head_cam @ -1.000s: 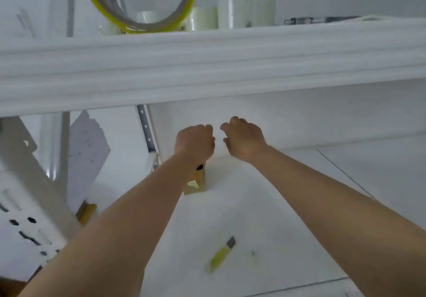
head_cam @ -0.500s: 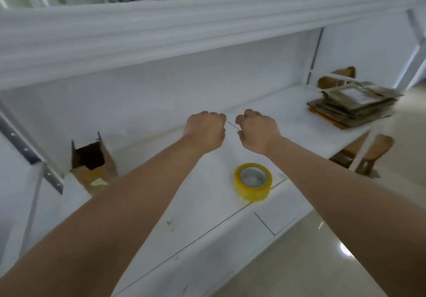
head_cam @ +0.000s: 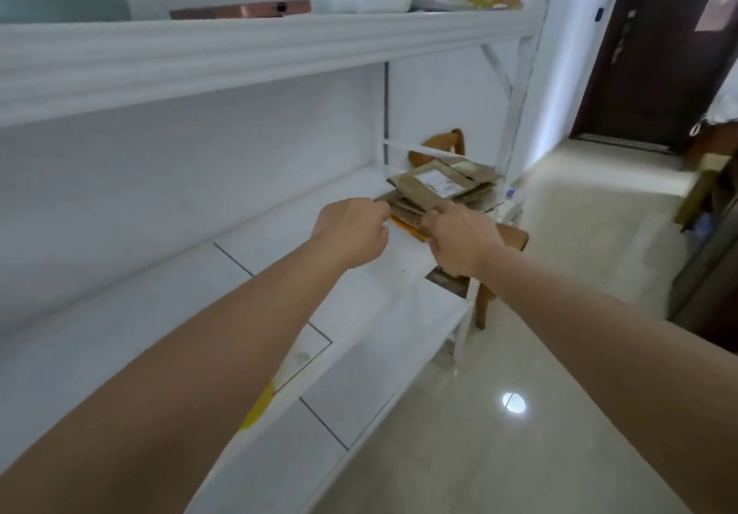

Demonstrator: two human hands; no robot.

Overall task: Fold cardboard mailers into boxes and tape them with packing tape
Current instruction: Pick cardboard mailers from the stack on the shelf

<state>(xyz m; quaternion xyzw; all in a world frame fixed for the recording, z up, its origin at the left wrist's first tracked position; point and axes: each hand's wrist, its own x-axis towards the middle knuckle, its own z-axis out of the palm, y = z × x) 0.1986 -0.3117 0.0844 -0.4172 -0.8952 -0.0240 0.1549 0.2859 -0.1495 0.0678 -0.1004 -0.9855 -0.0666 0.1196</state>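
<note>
Both arms reach along the white shelf [head_cam: 359, 274] toward a stack of flattened cardboard mailers [head_cam: 439, 188] lying at its far right end, with a wooden chair [head_cam: 515, 236] just beyond. The left hand [head_cam: 351, 230] hovers just beside the near edge of the stack, fingers curled, and appears to hold nothing, though its fingertips are turned away and contact cannot be confirmed. The right hand [head_cam: 459, 238] sits at the front corner of the stack with fingers bent; whether it is already pinching a mailer or only touching the pile cannot be told from this angle. A sliver of yellow packing tape [head_cam: 259, 406] shows on the shelf behind the left forearm, well apart from the mailers. The stack looks loosely piled and skewed, some pieces overhanging the shelf end, so pulling one from the middle or lower layers would likely drag the others off onto the chair or floor. A grip on several sheets at once is another risk, since the edges lie close together.
</note>
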